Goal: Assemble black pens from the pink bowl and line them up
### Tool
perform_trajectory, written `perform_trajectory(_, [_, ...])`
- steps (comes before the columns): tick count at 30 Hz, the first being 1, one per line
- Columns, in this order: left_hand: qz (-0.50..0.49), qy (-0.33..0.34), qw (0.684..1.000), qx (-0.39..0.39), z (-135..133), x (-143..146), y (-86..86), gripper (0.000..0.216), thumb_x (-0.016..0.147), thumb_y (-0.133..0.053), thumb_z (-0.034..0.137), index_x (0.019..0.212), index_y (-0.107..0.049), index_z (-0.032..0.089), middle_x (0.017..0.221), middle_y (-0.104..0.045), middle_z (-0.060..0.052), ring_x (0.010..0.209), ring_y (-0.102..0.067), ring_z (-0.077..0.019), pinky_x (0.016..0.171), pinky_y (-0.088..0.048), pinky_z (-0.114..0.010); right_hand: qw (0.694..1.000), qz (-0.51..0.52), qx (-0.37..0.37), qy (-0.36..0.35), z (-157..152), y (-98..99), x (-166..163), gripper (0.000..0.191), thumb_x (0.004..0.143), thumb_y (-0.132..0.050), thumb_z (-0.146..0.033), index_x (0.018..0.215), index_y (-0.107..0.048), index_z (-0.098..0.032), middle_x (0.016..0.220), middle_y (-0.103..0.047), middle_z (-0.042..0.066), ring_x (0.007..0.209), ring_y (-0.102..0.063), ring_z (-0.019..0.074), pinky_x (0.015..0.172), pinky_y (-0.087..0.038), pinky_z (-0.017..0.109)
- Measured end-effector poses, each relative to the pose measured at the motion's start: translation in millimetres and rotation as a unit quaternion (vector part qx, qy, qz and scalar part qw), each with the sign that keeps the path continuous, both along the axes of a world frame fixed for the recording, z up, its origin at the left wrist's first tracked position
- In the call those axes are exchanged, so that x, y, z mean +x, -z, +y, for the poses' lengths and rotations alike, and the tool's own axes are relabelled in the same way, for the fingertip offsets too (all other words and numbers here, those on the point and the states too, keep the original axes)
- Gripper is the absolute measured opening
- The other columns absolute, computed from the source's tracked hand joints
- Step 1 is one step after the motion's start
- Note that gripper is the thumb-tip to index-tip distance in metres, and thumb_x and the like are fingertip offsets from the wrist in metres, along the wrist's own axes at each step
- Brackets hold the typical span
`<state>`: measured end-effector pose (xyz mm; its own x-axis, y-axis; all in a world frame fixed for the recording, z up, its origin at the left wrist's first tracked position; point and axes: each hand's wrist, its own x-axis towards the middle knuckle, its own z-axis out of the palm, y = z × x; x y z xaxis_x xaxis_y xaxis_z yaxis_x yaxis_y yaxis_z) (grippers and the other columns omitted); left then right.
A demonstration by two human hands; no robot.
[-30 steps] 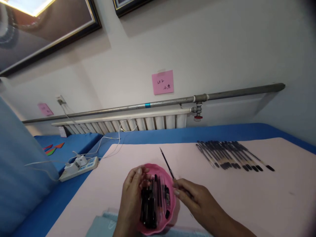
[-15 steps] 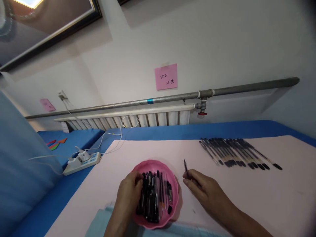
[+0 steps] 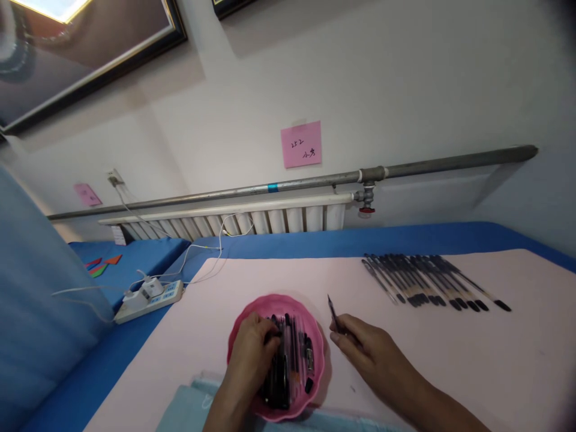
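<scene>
My right hand grips a slim dark pen, its pointed end sticking up past the fingers, just right of the pink bowl. The pink scalloped bowl holds black pen caps, clear pen barrels and thin refills. Over the bowl's left side reaches my left hand, thumb and fingers closed together among the black parts. Whatever sits between those fingertips is too dark and covered to make out. To the right lies a row of capped black pens, side by side.
Pink paper covers the blue table. Light blue cloth lies beneath the bowl's near edge. A power strip with white cables stands at the left. Behind are a radiator and a pipe with a valve.
My left hand has moved right, farther over the black parts in the bowl. My right hand, with the pen, has shifted slightly left toward the bowl.
</scene>
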<state>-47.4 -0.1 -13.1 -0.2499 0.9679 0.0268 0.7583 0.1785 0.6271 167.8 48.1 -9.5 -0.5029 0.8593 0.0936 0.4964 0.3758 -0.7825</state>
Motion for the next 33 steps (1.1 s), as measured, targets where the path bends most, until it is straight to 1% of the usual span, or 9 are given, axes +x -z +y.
perform_trajectory(2, [-0.171, -0.039, 0.984, 0.041, -2, 2, -6.5, 0.01, 0.073, -0.056, 0.021, 0.076, -0.066, 0.019, 0.08, -0.062, -0.004, 0.078, -0.057, -0.0177, 0.072, -0.041, -0.029, 1.0, 0.0, 0.0, -0.026, -2, -0.5, -1, 0.023, 0.089, -0.04, -0.034, 0.072, -0.048, -0.021, 0.066, -0.053, -0.002, 0.062, -0.05, 0.0144, 0.057, -0.037, 0.024])
perform_trajectory(3, [-0.285, -0.062, 0.955, 0.054, -3, 4, -9.7, 0.009, 0.073, -0.058, 0.023, 0.078, -0.064, 0.019, 0.077, -0.063, -0.003, 0.073, -0.057, -0.0159, 0.068, -0.043, -0.028, 0.999, 0.002, -0.002, -0.045, -4, -1.2, -2, 0.023, 0.09, -0.038, -0.034, 0.075, -0.049, -0.021, 0.068, -0.055, -0.001, 0.063, -0.051, 0.0145, 0.058, -0.037, 0.024])
perform_trajectory(6, [-0.559, -0.096, 0.822, 0.054, -5, 10, -16.0, 0.017, 0.066, -0.07, 0.025, 0.078, -0.062, 0.016, 0.07, -0.065, -0.001, 0.065, -0.06, -0.013, 0.063, -0.046, -0.024, 0.994, -0.006, -0.004, -0.106, -12, -5.0, -5, 0.022, 0.091, -0.037, -0.033, 0.081, -0.053, -0.022, 0.073, -0.059, -0.001, 0.065, -0.053, 0.0141, 0.06, -0.038, 0.023])
perform_trajectory(8, [-0.639, -0.102, 0.761, 0.051, -5, 14, -16.9, 0.021, 0.062, -0.075, 0.02, 0.078, -0.062, 0.015, 0.071, -0.067, -0.002, 0.065, -0.063, -0.0132, 0.062, -0.048, -0.024, 0.99, -0.024, -0.002, -0.137, -17, -7.3, -8, 0.022, 0.091, -0.038, -0.033, 0.08, -0.053, -0.022, 0.072, -0.06, -0.001, 0.063, -0.052, 0.0136, 0.058, -0.037, 0.023])
perform_trajectory(11, [-0.685, -0.088, 0.722, 0.043, -5, 19, -15.6, 0.021, 0.063, -0.075, 0.017, 0.08, -0.062, 0.015, 0.075, -0.069, -0.004, 0.065, -0.065, -0.0133, 0.061, -0.05, -0.024, 0.986, -0.046, -0.001, -0.16, -22, -8.5, -10, 0.023, 0.09, -0.04, -0.034, 0.076, -0.053, -0.021, 0.071, -0.06, -0.001, 0.063, -0.052, 0.0134, 0.057, -0.037, 0.022])
perform_trajectory(17, [-0.717, -0.075, 0.692, 0.04, -7, 22, -15.4, 0.015, 0.068, -0.071, 0.014, 0.08, -0.061, 0.015, 0.076, -0.071, -0.006, 0.072, -0.067, -0.0159, 0.065, -0.051, -0.025, 0.988, -0.05, 0.002, -0.146, -22, -3.3, -10, 0.023, 0.09, -0.04, -0.033, 0.076, -0.054, -0.021, 0.071, -0.061, -0.001, 0.062, -0.052, 0.0133, 0.057, -0.038, 0.022])
perform_trajectory(26, [-0.724, -0.102, 0.68, 0.05, -5, 19, -16.0, 0.02, 0.064, -0.074, 0.016, 0.079, -0.061, 0.015, 0.074, -0.07, -0.004, 0.073, -0.068, -0.017, 0.064, -0.052, -0.025, 0.99, -0.031, 0.0, -0.138, -24, -5.9, -10, 0.022, 0.09, -0.04, -0.031, 0.074, -0.053, -0.021, 0.07, -0.06, -0.002, 0.062, -0.052, 0.0127, 0.057, -0.038, 0.022])
perform_trajectory(29, [-0.716, -0.108, 0.687, 0.057, -5, 19, -16.4, 0.021, 0.062, -0.075, 0.015, 0.078, -0.061, 0.016, 0.073, -0.07, -0.004, 0.075, -0.068, -0.0177, 0.063, -0.051, -0.025, 0.989, -0.043, -0.006, -0.139, -24, -6.1, -10, 0.022, 0.09, -0.04, -0.032, 0.074, -0.053, -0.021, 0.071, -0.061, -0.001, 0.063, -0.053, 0.0132, 0.056, -0.038, 0.022])
perform_trajectory(33, [-0.685, -0.075, 0.722, 0.061, -7, 25, -15.9, 0.019, 0.064, -0.074, 0.018, 0.078, -0.062, 0.015, 0.075, -0.069, -0.004, 0.068, -0.065, -0.0142, 0.061, -0.05, -0.024, 0.989, -0.045, -0.001, -0.137, -23, -5.7, -10, 0.023, 0.09, -0.039, -0.032, 0.076, -0.054, -0.021, 0.071, -0.061, -0.001, 0.063, -0.052, 0.0133, 0.057, -0.038, 0.022])
